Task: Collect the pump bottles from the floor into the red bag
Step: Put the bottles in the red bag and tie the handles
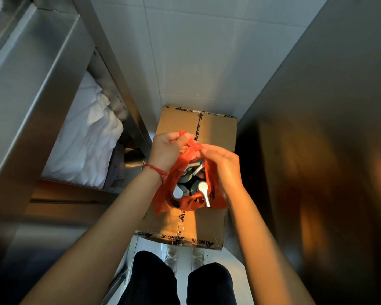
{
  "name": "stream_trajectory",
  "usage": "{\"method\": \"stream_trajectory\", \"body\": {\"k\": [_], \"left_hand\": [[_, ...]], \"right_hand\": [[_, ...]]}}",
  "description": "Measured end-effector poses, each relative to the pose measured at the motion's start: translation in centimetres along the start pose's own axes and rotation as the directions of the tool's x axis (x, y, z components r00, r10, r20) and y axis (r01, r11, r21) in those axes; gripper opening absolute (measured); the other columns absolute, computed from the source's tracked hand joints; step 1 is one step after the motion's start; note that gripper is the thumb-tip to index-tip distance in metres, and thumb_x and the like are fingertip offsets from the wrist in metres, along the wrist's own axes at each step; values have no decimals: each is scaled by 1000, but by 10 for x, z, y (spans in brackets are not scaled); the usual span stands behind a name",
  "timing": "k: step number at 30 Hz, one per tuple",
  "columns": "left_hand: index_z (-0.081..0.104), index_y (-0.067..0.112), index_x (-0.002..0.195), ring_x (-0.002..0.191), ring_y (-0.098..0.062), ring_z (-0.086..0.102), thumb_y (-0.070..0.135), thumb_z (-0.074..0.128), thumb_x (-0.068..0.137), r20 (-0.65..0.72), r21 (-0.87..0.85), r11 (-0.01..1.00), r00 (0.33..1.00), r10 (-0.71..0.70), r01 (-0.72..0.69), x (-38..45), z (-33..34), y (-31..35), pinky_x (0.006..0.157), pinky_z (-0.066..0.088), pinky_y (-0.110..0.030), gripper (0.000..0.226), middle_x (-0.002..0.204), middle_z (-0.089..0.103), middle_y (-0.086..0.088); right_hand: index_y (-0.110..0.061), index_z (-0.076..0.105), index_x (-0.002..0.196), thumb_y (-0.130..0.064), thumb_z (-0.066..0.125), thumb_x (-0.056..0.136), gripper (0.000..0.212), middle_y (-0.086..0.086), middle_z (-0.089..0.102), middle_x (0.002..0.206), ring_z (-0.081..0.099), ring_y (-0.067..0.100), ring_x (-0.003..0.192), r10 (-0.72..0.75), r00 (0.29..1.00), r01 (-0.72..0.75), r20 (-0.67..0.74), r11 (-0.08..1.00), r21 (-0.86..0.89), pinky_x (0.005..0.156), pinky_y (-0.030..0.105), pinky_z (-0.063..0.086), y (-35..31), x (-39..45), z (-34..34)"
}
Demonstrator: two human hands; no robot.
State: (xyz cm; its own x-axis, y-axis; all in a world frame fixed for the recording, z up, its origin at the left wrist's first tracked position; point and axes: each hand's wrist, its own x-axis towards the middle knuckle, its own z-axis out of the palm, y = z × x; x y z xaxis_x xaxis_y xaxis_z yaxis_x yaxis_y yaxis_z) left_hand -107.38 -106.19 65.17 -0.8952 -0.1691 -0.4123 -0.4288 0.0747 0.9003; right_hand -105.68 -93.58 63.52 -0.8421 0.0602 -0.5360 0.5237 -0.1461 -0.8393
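Observation:
The red bag (163,203), a thin plastic carrier, hangs over a taped cardboard box (216,130). Inside it stand several pump bottles (201,191) with silver pump heads and dark bodies, seen from above. My left hand (166,148) grips one red handle at the bag's top left. My right hand (223,167) pinches the other handle at the top right, the two handles drawn close together above the bag's mouth.
A steel shelf unit (31,102) runs along the left with folded white cloth (90,142) on a lower shelf. A steel wall (328,128) closes the right side. White tiles (198,62) lie beyond the box. My legs and shoes (169,254) stand below it.

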Motion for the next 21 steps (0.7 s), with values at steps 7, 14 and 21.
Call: {"method": "stream_trajectory", "body": {"k": [7, 14, 21], "left_hand": [[68, 33, 58, 69, -15, 62, 32, 60, 82, -115, 52, 998, 993, 35, -29, -1, 2, -14, 72, 52, -33, 25, 72, 68, -9], [60, 0, 64, 60, -16, 44, 22, 56, 88, -301, 67, 996, 950, 82, -64, -14, 6, -30, 53, 37, -22, 33, 61, 47, -11], [68, 13, 73, 74, -22, 61, 16, 59, 86, -441, -151, 985, 886, -145, 86, -28, -15, -64, 74, 49, -33, 17, 67, 63, -4]], "right_hand": [[-13, 70, 77, -6, 74, 71, 10, -1, 72, 65, 68, 13, 61, 46, 988, -15, -149, 980, 198, 60, 24, 56, -4, -2, 13], [-13, 67, 80, 3, 65, 76, 17, 6, 70, 72, 67, 13, 59, 191, 932, -17, -307, 871, 490, 56, 23, 56, -6, -7, 17], [6, 59, 107, 17, 55, 77, 32, 1, 63, 41, 63, 10, 42, 347, 848, -9, -401, 765, 644, 61, 21, 55, 14, 1, -17]]}}
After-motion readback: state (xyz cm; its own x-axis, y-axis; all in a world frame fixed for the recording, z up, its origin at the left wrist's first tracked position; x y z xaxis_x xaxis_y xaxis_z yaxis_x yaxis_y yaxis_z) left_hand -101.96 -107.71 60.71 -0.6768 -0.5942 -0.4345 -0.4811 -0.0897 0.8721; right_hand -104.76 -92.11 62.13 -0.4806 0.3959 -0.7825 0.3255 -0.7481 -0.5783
